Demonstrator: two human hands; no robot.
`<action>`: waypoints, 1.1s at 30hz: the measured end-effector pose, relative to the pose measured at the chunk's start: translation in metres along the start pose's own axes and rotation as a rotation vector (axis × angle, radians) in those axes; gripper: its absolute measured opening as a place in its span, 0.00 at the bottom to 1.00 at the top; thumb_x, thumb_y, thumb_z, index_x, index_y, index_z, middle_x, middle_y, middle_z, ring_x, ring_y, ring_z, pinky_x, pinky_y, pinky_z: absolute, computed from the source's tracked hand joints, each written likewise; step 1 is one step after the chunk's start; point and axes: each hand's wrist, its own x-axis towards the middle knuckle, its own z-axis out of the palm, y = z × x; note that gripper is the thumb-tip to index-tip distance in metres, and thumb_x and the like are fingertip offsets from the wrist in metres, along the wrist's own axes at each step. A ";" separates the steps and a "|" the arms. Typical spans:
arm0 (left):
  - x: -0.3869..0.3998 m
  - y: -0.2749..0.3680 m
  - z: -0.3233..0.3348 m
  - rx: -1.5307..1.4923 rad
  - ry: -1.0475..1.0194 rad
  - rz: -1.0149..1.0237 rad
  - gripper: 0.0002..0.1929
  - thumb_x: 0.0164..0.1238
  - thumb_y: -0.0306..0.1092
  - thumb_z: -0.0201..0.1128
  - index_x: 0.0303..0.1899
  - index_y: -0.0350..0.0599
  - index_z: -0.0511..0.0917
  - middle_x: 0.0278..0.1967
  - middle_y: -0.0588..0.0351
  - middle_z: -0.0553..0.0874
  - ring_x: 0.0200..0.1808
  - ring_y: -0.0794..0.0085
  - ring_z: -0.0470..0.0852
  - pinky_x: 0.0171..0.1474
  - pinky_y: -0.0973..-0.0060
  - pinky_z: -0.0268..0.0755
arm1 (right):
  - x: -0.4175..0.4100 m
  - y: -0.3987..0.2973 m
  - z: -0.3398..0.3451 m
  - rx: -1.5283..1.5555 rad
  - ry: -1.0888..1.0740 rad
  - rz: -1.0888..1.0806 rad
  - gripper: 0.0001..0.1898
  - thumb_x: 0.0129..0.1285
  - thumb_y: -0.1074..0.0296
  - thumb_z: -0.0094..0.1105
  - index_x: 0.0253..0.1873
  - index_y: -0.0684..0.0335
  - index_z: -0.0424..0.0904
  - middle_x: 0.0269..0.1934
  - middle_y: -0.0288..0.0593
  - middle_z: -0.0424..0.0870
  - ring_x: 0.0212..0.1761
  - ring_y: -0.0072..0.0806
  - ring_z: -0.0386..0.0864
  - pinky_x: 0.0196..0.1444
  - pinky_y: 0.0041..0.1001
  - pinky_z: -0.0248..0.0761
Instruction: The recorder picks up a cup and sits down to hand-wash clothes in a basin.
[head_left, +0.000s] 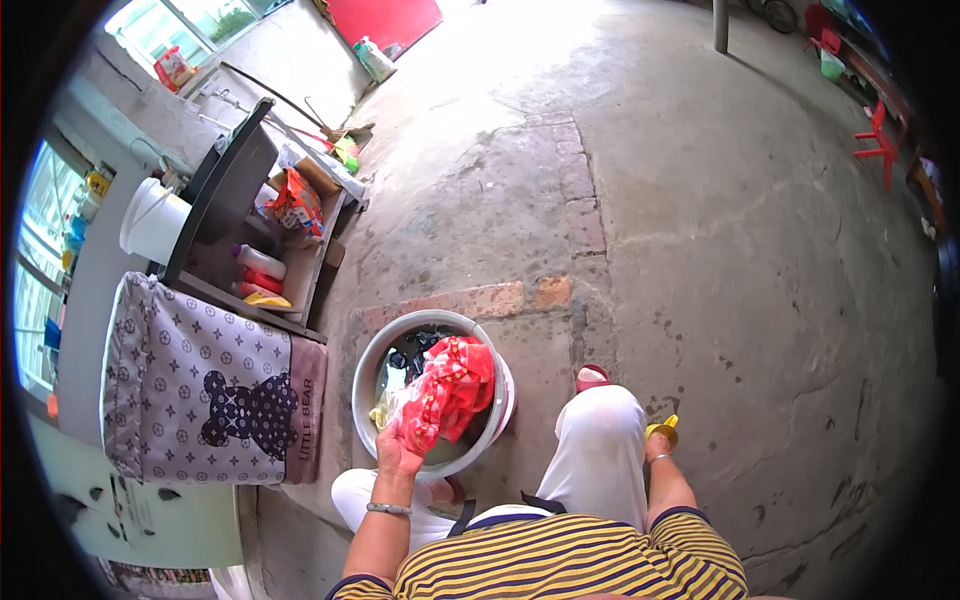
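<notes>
In front of me a round grey basin (366, 352) holds water and wet laundry. A red cloth (469, 367) with a white-and-yellow pattern is bunched over its right side, and my left hand (400, 450) grips the near end above the rim. Dark cloth (412, 358) lies in the water at the far side, with a pale yellow cloth (381, 409) by the left wall. Out to the right, beside my knee, my right hand (660, 448) holds a yellow object (663, 429), perhaps plastic; its exact kind is unclear.
A washing machine cover (217, 382) with a bear print stands left. Beyond it, a dark cabinet (225, 217) holds bottles and bags, near a white bucket (154, 217). A broom (352, 131) leans farther off. A red chair (879, 142) stands far right on the concrete floor (712, 247).
</notes>
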 end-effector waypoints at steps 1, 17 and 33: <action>0.000 -0.001 -0.002 -0.006 -0.003 0.005 0.24 0.72 0.38 0.35 0.64 0.37 0.57 0.62 0.43 0.68 0.63 0.54 0.68 0.65 0.54 0.59 | 0.001 0.002 0.004 -0.003 0.006 -0.005 0.17 0.47 0.65 0.59 0.43 0.65 0.81 0.46 0.52 0.81 0.50 0.42 0.79 0.53 0.32 0.72; -0.003 -0.001 -0.003 0.019 0.066 0.000 0.23 0.71 0.36 0.35 0.63 0.35 0.58 0.60 0.43 0.70 0.62 0.55 0.69 0.64 0.56 0.62 | 0.013 -0.002 0.004 0.126 -0.190 0.090 0.22 0.50 0.65 0.57 0.51 0.68 0.77 0.55 0.56 0.75 0.60 0.43 0.72 0.61 0.32 0.65; 0.002 -0.005 -0.001 0.037 0.033 -0.036 0.23 0.71 0.36 0.35 0.65 0.39 0.57 0.61 0.44 0.69 0.62 0.54 0.69 0.61 0.53 0.65 | -0.002 0.000 -0.005 0.115 -0.191 0.092 0.23 0.45 0.66 0.58 0.49 0.68 0.78 0.52 0.54 0.78 0.57 0.43 0.74 0.58 0.32 0.69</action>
